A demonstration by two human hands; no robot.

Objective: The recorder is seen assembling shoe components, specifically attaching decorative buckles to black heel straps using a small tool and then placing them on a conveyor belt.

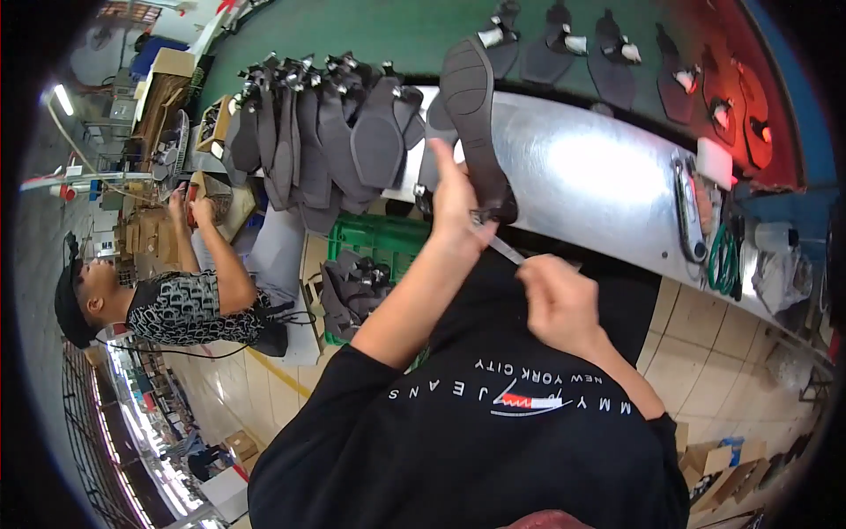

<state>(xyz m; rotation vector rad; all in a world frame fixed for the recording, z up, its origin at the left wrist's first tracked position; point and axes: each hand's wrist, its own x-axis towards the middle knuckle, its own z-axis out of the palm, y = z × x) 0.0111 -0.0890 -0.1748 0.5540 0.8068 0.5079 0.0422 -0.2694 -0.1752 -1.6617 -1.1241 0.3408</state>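
My left hand [454, 198] is closed around the narrow end of a dark sandal [471, 101], its ridged outsole facing up and its broad end pointing away from me. Under that end, a thin pale strip [508, 250] runs to my right hand [561, 304], whose fingers are pinched on it. Whether the strip is a strap or a tool's blade I cannot make out. Another grey sole [438, 123] shows just behind my left hand. To its left, several grey sandals [379, 132] with dark, shiny straps lie bunched at the bench edge.
Several sandals [614, 66] with white wrapping lie on the green conveyor belt [397, 31] beyond the metal bench [573, 150]. A wrench [687, 212] and green-handled scissors [724, 260] are at right. Below the bench stands a green crate [374, 234] of sandals. A co-worker [189, 286] works at left.
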